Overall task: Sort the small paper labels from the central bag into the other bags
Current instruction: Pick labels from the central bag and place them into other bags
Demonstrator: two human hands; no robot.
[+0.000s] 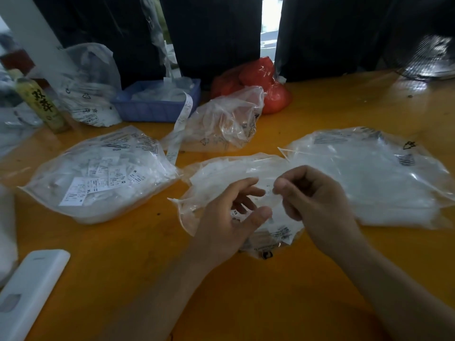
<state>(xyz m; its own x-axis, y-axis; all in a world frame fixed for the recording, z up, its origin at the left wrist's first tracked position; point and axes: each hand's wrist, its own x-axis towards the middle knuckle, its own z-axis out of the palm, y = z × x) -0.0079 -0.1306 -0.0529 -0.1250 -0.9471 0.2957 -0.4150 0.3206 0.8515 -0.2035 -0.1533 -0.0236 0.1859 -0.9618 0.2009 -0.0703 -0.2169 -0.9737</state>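
At the middle of the yellow table (246,291) lies the central bag (221,173), clear plastic, its near half hidden behind both hands; the labels inside are mostly a pale blur, with one "XS" mark readable between the fingers; the left hand (226,217) hovers over the bag, fingers loosely spread and thumb out; the right hand (312,203) has its fingers curled, and its fingertips seem to pinch a small label (269,190), though glare makes that hard to tell; a fuller bag of labels (98,173) lies to the left, a flat white-filled bag (369,175) to the right, a crumpled bag (221,121) behind; farther back stand a blue tray (157,107), a red bag (266,87) and a bottle (41,102); a white device (27,291) is cut off at the lower left.
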